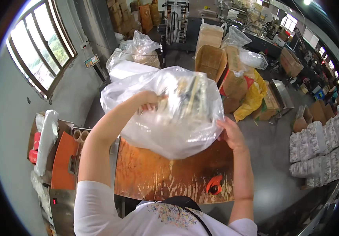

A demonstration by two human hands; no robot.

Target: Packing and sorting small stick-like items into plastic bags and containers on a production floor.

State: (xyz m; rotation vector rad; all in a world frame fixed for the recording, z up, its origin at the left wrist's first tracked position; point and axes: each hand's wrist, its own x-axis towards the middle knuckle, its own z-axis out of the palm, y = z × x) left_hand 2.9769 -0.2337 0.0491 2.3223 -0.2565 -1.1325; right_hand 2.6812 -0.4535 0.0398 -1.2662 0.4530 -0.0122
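Observation:
A large clear plastic bag [150, 135] bulges above the wooden tabletop. Inside it, or behind its film, is a shiny bundle of packets [189, 98], blurred and partly covered by glare. My left hand [148, 101] is on the left part of the bag, its fingers curled in against the plastic beside the bundle; the fingertips are partly hidden. At the bag's right edge, my right hand [232, 133] grips the film between thumb and fingers. An orange tape dispenser [214, 185] lies near the table's front right corner.
The worn wooden table [146, 173] stands in front of me. Open cardboard boxes [210, 63] and a yellow sack [256, 96] are beyond it on the right. Wrapped white packs [318, 151] are stacked far right. An orange panel [64, 161] stands at left, near tape rolls [80, 135].

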